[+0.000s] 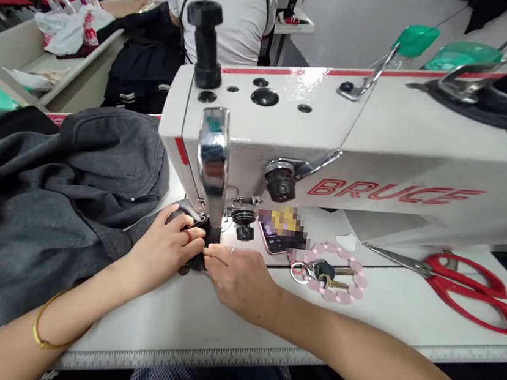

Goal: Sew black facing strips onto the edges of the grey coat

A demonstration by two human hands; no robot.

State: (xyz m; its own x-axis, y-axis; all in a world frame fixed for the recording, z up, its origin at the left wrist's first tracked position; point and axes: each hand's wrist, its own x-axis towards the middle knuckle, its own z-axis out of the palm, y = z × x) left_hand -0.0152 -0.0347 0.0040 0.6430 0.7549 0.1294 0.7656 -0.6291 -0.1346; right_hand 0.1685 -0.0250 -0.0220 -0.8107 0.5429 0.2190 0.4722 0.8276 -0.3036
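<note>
A white sewing machine point(299, 121) with red BRUCE lettering stands in front of me. Under its needle area lies a dark fold of the grey garment point(114, 154), whose bulk spreads over the table to the left. My left hand point(173, 242) presses on this fold with bent fingers, just left of the presser foot. From the right, my right hand point(238, 277) pinches the fold's near edge, its fingertips close to my left fingers. The needle tip and the stitching spot are hidden behind the metal guard and my fingers.
Right of my hands lie a phone point(276, 230), keys on a pink beaded ring point(357, 283) and red-handled scissors point(467, 287). A ruler tape point(224, 356) runs along the table's front edge. Behind the machine, a person in a white shirt point(231, 14) sits facing away.
</note>
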